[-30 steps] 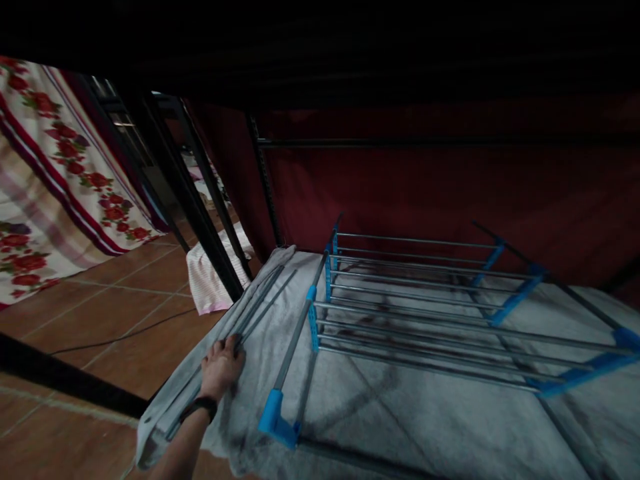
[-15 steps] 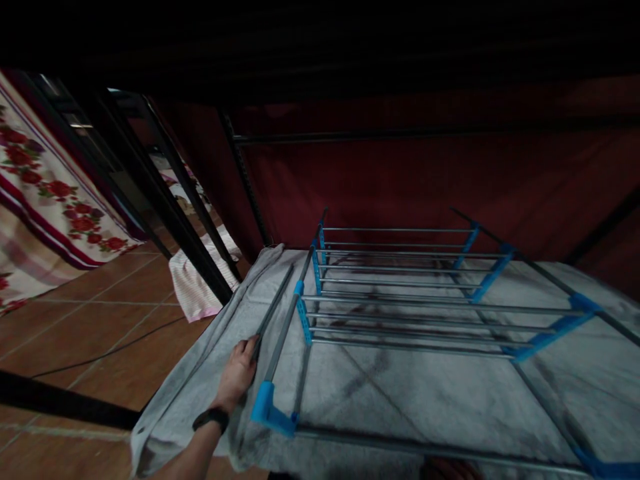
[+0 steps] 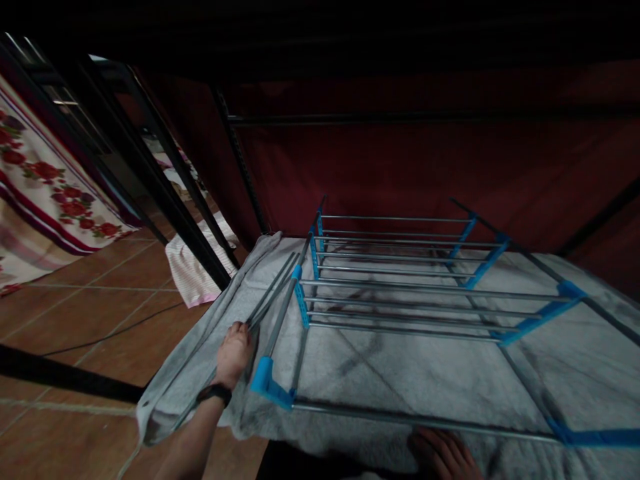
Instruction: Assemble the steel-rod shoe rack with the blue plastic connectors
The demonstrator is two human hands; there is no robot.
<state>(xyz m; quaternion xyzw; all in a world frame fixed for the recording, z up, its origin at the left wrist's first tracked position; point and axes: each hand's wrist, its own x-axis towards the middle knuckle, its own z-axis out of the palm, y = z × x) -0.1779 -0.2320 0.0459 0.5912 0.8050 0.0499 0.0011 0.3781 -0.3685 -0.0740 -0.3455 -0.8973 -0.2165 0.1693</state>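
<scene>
My left hand, with a dark band at the wrist, is closed around thin metal rods. Two rod ends show beyond the fingers, and a rod runs back under the forearm toward the bed edge. Right beside the hand lies a drying rack of grey metal tubes with blue plastic joints. Its blue corner piece is just right of my wrist. At the bottom, my right hand is partly visible and dim, fingers stretched out near the rack's front tube. It holds nothing that I can see.
The rack rests on a grey blanket inside a black metal frame. Dark red cloth hangs behind. To the left are a flowered cloth, a striped cloth and a cable on the tiled floor.
The rods in my left hand now show as two separate lengths, and a rod has appeared beneath the forearm. More of my right hand has come into view. The camera has tilted down slightly.
</scene>
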